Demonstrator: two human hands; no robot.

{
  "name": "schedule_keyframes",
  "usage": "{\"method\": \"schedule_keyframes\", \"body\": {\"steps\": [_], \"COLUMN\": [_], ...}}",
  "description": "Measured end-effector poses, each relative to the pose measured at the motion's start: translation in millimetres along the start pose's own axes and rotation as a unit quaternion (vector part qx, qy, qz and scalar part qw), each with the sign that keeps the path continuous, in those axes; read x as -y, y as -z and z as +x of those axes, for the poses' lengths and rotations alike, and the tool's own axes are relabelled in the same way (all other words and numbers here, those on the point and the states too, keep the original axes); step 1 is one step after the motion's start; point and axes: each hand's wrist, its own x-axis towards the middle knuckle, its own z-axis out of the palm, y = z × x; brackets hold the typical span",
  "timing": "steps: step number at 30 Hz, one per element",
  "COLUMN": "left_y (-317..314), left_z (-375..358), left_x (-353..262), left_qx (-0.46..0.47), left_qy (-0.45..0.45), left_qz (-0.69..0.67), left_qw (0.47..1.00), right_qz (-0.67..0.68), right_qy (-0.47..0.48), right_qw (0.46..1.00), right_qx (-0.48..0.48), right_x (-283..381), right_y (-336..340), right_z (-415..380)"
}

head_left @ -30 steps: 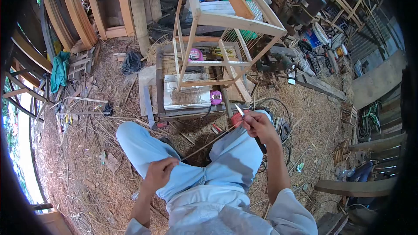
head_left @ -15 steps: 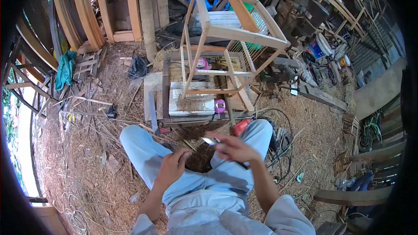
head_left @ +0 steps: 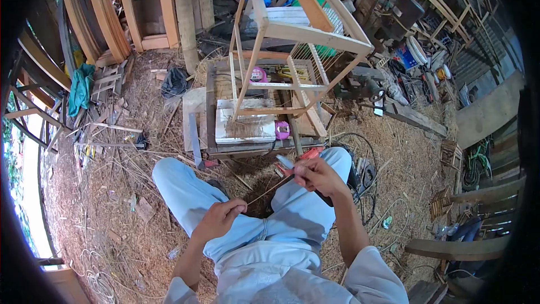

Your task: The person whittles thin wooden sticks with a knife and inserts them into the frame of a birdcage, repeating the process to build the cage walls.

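Over my lap, my left hand point(head_left: 220, 219) is closed on the near end of a thin strip point(head_left: 269, 191), which slants up to the right. My right hand point(head_left: 320, 178) is closed around a knife, its pale blade point(head_left: 285, 161) pointing up and left. The strip's far end meets the right hand; whether those fingers also pinch it is hidden. Beyond my knees stands a light wooden frame point(head_left: 315, 36) on a low board, beside a white block point(head_left: 245, 121) and a pink tape measure point(head_left: 282, 130).
A red tool point(head_left: 311, 154) lies by my right knee, with a black cable looping beside it. A hand saw point(head_left: 195, 139) rests left of the white block. Curved wooden pieces point(head_left: 104, 13) stand at the back left. Shavings and sticks cover the ground.
My right hand has moved up and to the right with the knife. The thin strip now shows stretched between both hands. My left hand has shifted slightly.
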Motion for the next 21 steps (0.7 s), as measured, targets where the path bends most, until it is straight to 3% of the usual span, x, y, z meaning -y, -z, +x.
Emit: {"method": "schedule_keyframes", "body": {"steps": [9, 11, 13, 14, 15, 18, 21], "left_y": [5, 17, 37, 50, 59, 53, 23], "left_z": [-2, -12, -31, -47, -56, -54, -24], "left_x": [-5, 1, 13, 20, 22, 10, 18], "left_qx": [-0.017, -0.028, -0.036, -0.041, -0.048, -0.109, -0.150], "left_qy": [0.002, 0.017, 0.030, 0.082, 0.133, 0.117, 0.095], "left_qz": [-0.014, 0.013, 0.042, 0.062, 0.082, 0.064, 0.083], "left_qw": [1.000, 0.999, 0.998, 0.994, 0.987, 0.985, 0.981], "right_qz": [0.008, -0.004, -0.045, 0.050, 0.112, 0.094, -0.048], "right_qy": [-0.002, 0.030, 0.081, 0.110, 0.119, 0.116, -0.028], "right_qw": [0.997, 0.968, 0.934, 0.924, 0.933, 0.945, 0.982], "right_qx": [-0.073, -0.249, -0.344, -0.363, -0.321, -0.292, -0.181], "right_x": [-1, -18, 0, -5, -1, -7, -11], "right_y": [1, 18, 67, 101, 119, 118, 49], "right_z": [8, 16, -3, -11, -22, -31, -16]}}
